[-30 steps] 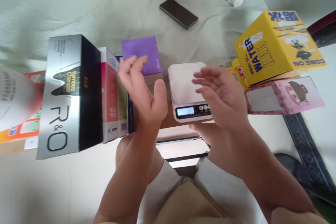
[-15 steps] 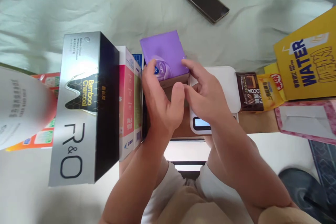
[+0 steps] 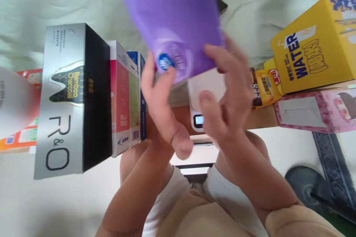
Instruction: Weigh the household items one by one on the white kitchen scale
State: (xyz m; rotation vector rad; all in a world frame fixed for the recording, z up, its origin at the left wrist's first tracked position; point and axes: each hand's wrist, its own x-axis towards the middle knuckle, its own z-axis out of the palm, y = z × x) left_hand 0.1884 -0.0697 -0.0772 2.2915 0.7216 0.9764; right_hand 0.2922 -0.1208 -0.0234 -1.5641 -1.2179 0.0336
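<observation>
Purple packet [image 3: 172, 18] held up by left hand [image 3: 164, 114] and right hand [image 3: 228, 96].

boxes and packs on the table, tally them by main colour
Purple: 1, the pack lifted in both hands, left hand, right hand
Silver and black: 1, box
Red and white: 1, box
Blue: 1, box
Yellow: 1, box
Pink: 1, box
Total: 6
</observation>
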